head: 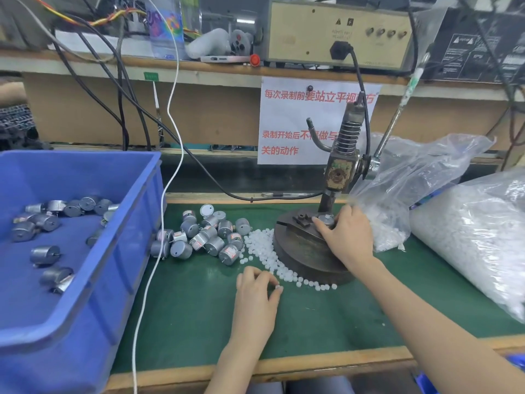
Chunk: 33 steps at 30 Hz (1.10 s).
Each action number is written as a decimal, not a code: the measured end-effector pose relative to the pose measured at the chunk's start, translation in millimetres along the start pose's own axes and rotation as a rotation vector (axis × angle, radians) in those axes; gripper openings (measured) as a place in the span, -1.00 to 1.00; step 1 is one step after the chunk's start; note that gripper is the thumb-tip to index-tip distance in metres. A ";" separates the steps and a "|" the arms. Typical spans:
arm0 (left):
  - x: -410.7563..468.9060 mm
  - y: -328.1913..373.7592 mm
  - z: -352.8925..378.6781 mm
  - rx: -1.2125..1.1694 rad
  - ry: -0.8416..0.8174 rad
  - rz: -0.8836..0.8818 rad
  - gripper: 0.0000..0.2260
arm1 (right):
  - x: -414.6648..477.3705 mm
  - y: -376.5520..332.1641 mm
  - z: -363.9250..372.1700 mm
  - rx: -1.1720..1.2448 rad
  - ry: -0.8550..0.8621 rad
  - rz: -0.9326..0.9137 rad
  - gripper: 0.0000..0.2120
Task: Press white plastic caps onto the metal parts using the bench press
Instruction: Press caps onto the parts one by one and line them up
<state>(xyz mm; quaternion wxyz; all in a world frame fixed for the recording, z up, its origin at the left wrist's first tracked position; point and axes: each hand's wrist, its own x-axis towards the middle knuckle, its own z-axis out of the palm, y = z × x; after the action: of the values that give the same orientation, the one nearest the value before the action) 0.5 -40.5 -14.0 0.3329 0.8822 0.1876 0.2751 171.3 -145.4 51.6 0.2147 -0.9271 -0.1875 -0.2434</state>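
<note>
A white paper sign (287, 120) on the back board carries three lines of red Chinese characters. The top line reads 每次录制前要站立平视, then a character hidden behind the bench press (341, 166), then 方. The second reads 录制开始后不, a half-covered character, then 做与, and its end is hidden by the press. The third reads 关的动作. The beige box (312, 32) on the shelf shows two triangular warning signs above print too faint to read. The black unit (477, 49) at the right bears warning triangles and white print too small to read. The green tag (150, 76), the bottle (166, 27) label and the labels on the metal parts (204, 237) are illegible.
</note>
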 end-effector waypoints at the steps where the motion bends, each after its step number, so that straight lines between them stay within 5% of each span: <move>1: 0.2 0.3 -0.3 -0.013 0.006 -0.009 -0.93 | -0.8 0.4 1.4 -0.016 0.008 0.004 -0.51; 8: 0.9 0.2 -1.7 -0.040 0.022 -0.044 -0.95 | 3.4 1.9 3.3 -0.062 -0.088 0.044 -0.19; 17: 0.4 3.2 -6.8 -0.110 0.031 -0.093 -0.88 | 9.1 3.0 -3.0 0.052 -0.266 0.123 -0.07; 23: 3.1 2.7 -5.9 -0.128 0.033 -0.115 -0.91 | 27.4 12.0 -54.6 1.139 0.078 0.371 -0.46; 33: 2.3 5.3 -8.9 -0.115 0.019 -0.130 -0.96 | 93.5 -14.3 -126.9 1.336 0.040 0.386 -0.76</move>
<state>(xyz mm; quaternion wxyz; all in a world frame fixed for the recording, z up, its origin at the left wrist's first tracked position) -2.3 -38.8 -3.9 0.3985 0.8449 0.2315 0.2716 193.7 -172.8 205.9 0.7822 -0.6083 -0.1250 -0.0504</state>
